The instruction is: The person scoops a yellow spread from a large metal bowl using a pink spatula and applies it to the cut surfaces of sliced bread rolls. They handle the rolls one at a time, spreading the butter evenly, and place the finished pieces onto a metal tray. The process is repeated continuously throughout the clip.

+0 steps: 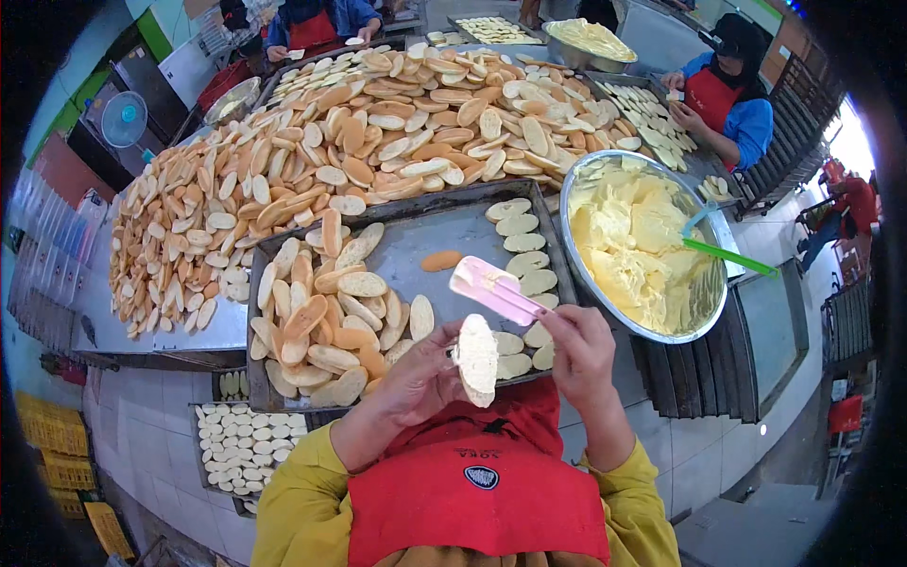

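My left hand (425,375) holds an oval bread slice (477,358) whose upper face is mostly coated with pale cream. In my right hand (584,347) is a pink spatula (492,287), its blade smeared with cream and raised just above the slice. Both hands are over the near edge of a metal tray (397,212). Loose slices (340,319) are heaped in the tray's left part, and one brown slice (441,261) lies alone near its middle. Cream-coated slices (524,243) form rows along its right side, partly hidden by my right hand.
A metal bowl (717,298) of yellow cream (623,241), with a green-handled spatula (733,256), stands right of the tray. Beyond it spreads a large bread pile (397,127). Co-workers in red aprons (708,99) handle slices around the table. Stacked trays (694,375) stand at lower right.
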The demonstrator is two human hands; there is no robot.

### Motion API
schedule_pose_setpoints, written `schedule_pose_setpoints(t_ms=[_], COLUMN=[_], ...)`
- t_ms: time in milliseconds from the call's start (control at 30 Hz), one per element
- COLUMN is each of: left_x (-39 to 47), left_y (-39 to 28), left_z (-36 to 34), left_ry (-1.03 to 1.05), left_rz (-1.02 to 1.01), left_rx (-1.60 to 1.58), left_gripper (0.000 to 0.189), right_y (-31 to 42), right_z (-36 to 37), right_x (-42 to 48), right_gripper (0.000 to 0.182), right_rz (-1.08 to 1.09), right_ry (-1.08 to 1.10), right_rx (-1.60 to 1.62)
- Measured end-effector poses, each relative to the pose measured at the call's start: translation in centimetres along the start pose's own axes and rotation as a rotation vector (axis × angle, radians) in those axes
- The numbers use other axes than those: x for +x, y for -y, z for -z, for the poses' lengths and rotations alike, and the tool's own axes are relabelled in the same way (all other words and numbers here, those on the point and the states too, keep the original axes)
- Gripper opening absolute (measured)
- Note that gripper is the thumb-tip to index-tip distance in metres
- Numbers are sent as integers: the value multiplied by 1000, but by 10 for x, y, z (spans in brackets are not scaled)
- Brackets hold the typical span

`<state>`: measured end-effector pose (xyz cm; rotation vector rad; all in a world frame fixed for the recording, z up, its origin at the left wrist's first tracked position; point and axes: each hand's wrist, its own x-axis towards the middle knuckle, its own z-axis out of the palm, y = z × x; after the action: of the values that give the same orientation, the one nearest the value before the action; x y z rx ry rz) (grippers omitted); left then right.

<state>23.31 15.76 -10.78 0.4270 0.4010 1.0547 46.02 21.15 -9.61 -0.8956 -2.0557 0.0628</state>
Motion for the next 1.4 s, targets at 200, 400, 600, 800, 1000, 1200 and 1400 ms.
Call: schedule_pose_setpoints(t_ms=[200, 400, 600, 800, 1000, 1200, 1400], left_x=[3, 3, 5, 12, 11, 13, 16], left_y=[-26, -30, -35, -15, -15, -12, -8], left_z=[16, 23, 22, 28, 22, 24, 36], left_ry=[-88, -100, -63, -88, -144, -122, -143], left_rz=[-451, -529, -559, -484, -281, -293, -509], left_rx=[229, 309, 246, 382, 259, 322, 615], left_gripper=[66, 64, 63, 55, 44, 41, 49], right_y=[12, 7, -2, 5, 7, 9, 9], right_z=[30, 25, 22, 21, 30, 29, 17], right_x=[1, -13, -22, -10, -3, -2, -9], right_gripper=[36, 36, 36, 37, 37, 37, 38], right_rz=[-11, -14, -80, 34, 169, 190, -41], right_ry=[231, 168, 154, 55, 60, 60, 60], right_rx=[147, 86, 119, -24, -250, -273, 115])
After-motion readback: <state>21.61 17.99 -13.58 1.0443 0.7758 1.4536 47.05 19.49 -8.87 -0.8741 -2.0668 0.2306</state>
